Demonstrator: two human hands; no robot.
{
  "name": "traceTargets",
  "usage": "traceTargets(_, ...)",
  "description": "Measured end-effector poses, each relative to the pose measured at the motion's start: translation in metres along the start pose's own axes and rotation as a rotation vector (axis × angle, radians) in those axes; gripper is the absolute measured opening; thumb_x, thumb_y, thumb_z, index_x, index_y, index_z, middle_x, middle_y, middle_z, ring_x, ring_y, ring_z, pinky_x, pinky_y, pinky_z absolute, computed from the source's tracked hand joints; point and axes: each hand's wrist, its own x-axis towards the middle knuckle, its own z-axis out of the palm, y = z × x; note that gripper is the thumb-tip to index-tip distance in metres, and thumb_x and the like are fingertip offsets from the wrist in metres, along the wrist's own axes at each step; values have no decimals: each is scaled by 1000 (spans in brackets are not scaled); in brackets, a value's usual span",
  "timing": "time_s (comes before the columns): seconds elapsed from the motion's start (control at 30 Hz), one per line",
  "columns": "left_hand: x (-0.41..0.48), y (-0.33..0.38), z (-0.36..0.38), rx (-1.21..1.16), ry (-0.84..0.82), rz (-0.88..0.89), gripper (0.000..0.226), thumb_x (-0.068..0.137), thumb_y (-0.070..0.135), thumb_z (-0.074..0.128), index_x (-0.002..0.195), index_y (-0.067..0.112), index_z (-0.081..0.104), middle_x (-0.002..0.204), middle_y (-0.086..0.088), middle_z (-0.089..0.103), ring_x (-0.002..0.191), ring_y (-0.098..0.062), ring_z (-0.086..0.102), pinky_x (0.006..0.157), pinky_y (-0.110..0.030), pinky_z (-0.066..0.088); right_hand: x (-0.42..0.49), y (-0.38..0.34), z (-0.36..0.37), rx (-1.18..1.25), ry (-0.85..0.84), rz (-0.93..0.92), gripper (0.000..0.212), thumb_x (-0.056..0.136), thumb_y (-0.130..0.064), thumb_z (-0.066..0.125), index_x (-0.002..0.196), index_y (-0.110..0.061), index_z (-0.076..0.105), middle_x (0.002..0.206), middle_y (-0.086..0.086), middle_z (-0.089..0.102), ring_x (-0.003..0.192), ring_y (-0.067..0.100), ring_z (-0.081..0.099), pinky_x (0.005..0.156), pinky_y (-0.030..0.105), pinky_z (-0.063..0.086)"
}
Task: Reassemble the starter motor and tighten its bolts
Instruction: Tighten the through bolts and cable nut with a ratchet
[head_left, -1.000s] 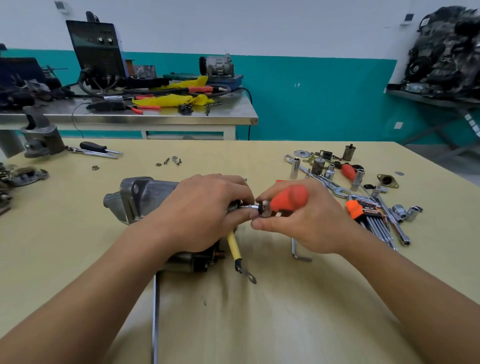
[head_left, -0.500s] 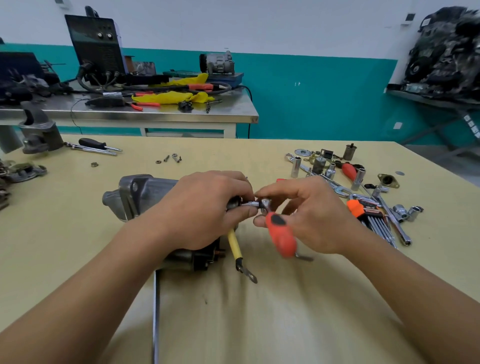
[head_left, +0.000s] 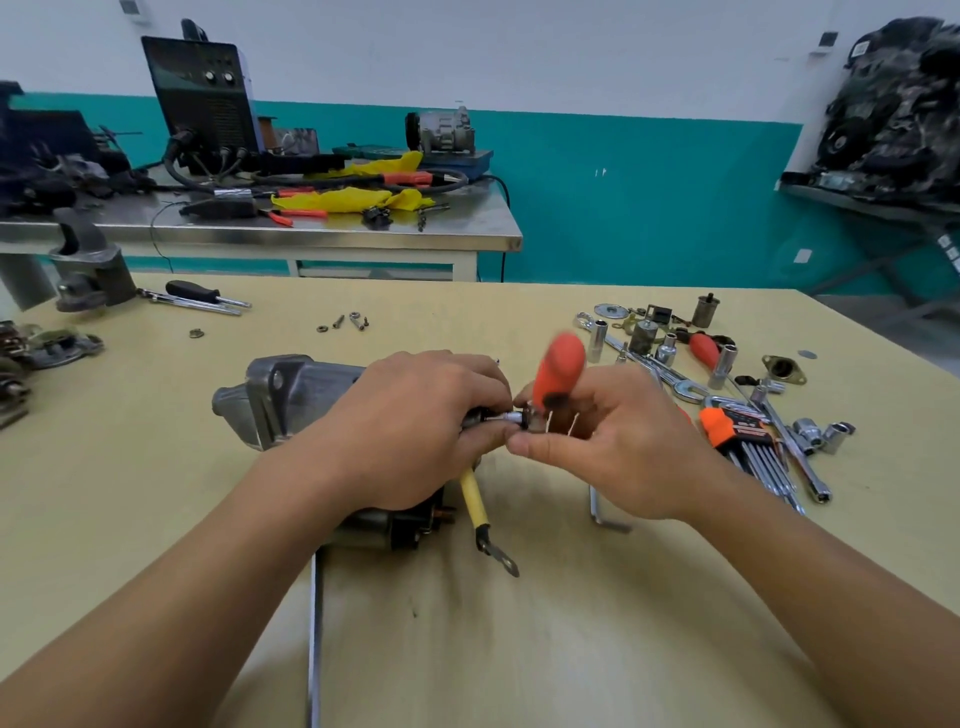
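The grey starter motor lies on its side on the yellow table, nose to the left. My left hand grips its right end and pinches the socket there. A yellow cable with a ring lug hangs from the motor's right end. My right hand holds the head of a small ratchet with an orange handle, which points up and away and is blurred. The ratchet's socket sits against the motor's end between both hands; the bolt itself is hidden.
Sockets, spanners and an orange hex key set lie at the right. A loose hex key lies below my right hand. Small screws and washers lie behind the motor. A black screwdriver and metal parts lie at the far left.
The orange ratchet handle swung from pointing right, down toward me, and now up and away. Both hands stayed at the motor's right end.
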Motion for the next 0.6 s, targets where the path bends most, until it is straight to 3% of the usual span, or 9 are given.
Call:
traceTargets(0.07, 0, 1, 0, 20, -23, -10, 31, 99, 47, 47, 107, 28, 71, 105, 19, 61, 93, -6, 56, 78, -38, 49, 0, -4, 2, 148, 3, 146, 15, 77, -44, 76, 85, -31, 75, 73, -7, 73, 56, 10, 62, 52, 24, 51)
traceTargets(0.17, 0, 0, -1, 11, -26, -20, 30, 98, 49, 49, 109, 30, 70, 110, 19, 60, 96, -7, 55, 81, -39, 49, 4, -8, 12, 571, -64, 686, 43, 75, -56, 71, 77, -13, 72, 62, 2, 64, 43, 10, 48, 40, 20, 38)
traceTargets(0.23, 0, 0, -2, -1, -23, -19, 28, 97, 49, 51, 108, 31, 70, 112, 20, 60, 97, -7, 56, 82, -39, 49, 4, -8, 16, 695, -93, 821, 42, 78, -55, 70, 72, -13, 71, 59, 1, 59, 42, 8, 44, 37, 17, 34)
traceTargets(0.3, -1, -1, -2, -13, -29, -7, 31, 97, 48, 49, 108, 29, 71, 111, 18, 61, 98, -8, 57, 81, -40, 50, 2, -6, 12, 610, -74, 645, 33, 74, -50, 74, 73, -16, 75, 62, 2, 63, 46, 9, 51, 43, 19, 42)
traceTargets(0.43, 1, 0, -3, -7, -40, -2, 32, 99, 47, 48, 112, 29, 71, 112, 17, 62, 98, -8, 56, 81, -40, 50, 0, -3, -2, 61, -29, 69, 11, 77, -30, 83, 86, -33, 78, 80, -7, 75, 71, 14, 68, 66, 26, 56)
traceTargets(0.5, 1, 0, -2, 9, -35, -4, 32, 99, 47, 48, 111, 29, 71, 114, 18, 63, 98, -8, 57, 82, -40, 50, 1, -2, -1, 30, -11, 58, 13, 76, -30, 85, 87, -27, 79, 80, -8, 75, 68, 15, 67, 63, 26, 55)
traceTargets(0.6, 0, 0, -2, 3, -33, -10, 32, 98, 48, 48, 110, 29, 71, 111, 18, 61, 96, -7, 56, 81, -39, 50, 3, -8, 7, 388, 7, 417, 33, 67, -49, 79, 78, -18, 75, 66, 1, 68, 48, 11, 51, 47, 25, 42)
